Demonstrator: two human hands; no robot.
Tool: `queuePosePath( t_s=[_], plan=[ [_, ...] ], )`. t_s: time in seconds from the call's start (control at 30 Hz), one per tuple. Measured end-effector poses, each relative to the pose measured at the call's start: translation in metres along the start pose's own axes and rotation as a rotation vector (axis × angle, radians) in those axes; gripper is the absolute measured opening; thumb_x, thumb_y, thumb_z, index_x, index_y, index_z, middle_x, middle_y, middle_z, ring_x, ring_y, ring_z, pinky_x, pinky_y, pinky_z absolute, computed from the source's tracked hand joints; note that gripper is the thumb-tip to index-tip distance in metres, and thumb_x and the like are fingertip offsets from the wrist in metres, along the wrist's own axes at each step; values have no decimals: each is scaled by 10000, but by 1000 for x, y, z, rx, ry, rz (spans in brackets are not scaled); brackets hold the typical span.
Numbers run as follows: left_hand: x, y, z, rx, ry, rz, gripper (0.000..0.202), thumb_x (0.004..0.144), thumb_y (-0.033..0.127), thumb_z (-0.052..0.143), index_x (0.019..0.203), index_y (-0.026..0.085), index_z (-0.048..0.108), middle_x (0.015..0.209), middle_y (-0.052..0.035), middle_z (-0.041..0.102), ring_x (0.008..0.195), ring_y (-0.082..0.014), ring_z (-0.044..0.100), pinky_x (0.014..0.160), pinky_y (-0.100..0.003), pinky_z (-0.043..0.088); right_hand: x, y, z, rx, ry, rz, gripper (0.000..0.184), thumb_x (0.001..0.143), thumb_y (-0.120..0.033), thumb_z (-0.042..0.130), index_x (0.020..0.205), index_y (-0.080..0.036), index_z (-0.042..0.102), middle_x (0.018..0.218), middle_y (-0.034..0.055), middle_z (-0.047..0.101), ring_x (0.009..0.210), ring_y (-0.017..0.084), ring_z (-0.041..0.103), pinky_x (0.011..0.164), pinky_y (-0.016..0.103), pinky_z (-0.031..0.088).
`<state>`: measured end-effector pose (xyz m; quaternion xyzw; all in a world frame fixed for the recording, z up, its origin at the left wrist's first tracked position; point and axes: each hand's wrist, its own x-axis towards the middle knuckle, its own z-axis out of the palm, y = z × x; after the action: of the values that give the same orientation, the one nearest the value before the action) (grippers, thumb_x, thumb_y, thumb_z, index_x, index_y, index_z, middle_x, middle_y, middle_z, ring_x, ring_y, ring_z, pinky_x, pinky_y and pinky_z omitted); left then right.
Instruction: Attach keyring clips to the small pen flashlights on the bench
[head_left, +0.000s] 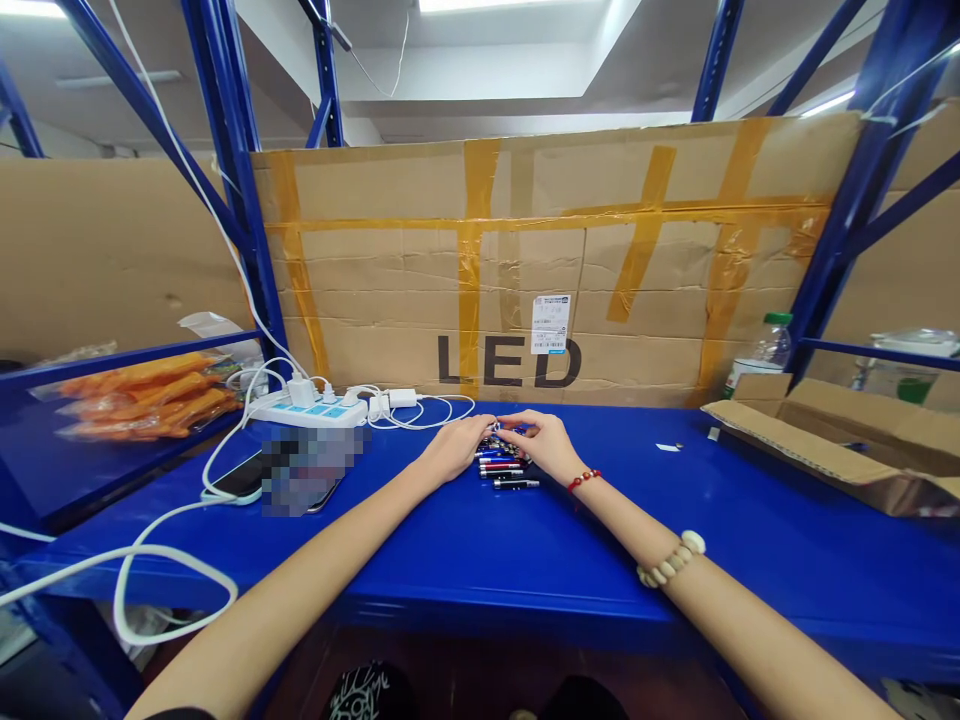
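Note:
My left hand (457, 447) and my right hand (545, 444) meet over the middle of the blue table, fingertips almost touching. Both are closed in a pinch around something small and silvery, too small to make out and partly covered by the fingers. Just below them lies a row of short, slim pen-shaped sticks with metal ends. A black one (516, 484) is closest to me, and a red one (501, 465) lies farther up among blue and dark ones. The far end of the row is hidden behind my fingers.
On the left, a white power strip (330, 412) with plugs and cables stands behind a phone (251, 473) and a blurred item. To the right are an open cardboard box (832, 440), a green-capped bottle (772, 340) and a white scrap (667, 448). A cardboard sheet (390, 300) closes the back.

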<state>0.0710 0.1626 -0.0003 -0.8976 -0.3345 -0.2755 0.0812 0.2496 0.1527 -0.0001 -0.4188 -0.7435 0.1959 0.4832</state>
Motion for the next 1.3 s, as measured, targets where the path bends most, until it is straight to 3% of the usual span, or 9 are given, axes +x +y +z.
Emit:
queuePosePath(
  t_s=[0.3, 0.8, 1.0, 1.3],
  plan=[
    [-1, -2, 2, 9, -18, 17, 262, 931, 221, 261, 1073, 148, 468, 1060, -76, 606, 960, -175, 574, 821, -296, 452, 1, 2, 1, 131, -40, 11, 314, 661, -419, 656, 797, -138, 687, 882, 85, 635, 408, 81, 533, 394, 227, 440],
    [-1, -1, 1, 19, -90, -15, 275, 939, 256, 239, 1101, 177, 447, 1070, -52, 591, 973, -161, 568, 795, -269, 453, 0, 4, 0, 137, -59, 45, 345, 647, -450, 669, 799, -140, 685, 867, 83, 657, 402, 73, 516, 385, 216, 448],
    [0, -3, 1, 95, -63, -33, 308, 942, 271, 224, 1139, 177, 441, 1020, -59, 572, 952, -178, 551, 806, -301, 443, 0, -1, 1, 227, -27, 74, 364, 599, -455, 704, 762, -130, 688, 850, 83, 648, 406, 69, 509, 371, 213, 441],
    [-2, 0, 1, -49, 25, 27, 287, 940, 247, 224, 994, 142, 486, 995, -68, 577, 913, -164, 543, 814, -290, 435, 0, -6, -2, 317, -41, 121, 399, 563, -438, 732, 778, -106, 680, 860, 92, 637, 408, 52, 490, 324, 181, 375]
  ],
)
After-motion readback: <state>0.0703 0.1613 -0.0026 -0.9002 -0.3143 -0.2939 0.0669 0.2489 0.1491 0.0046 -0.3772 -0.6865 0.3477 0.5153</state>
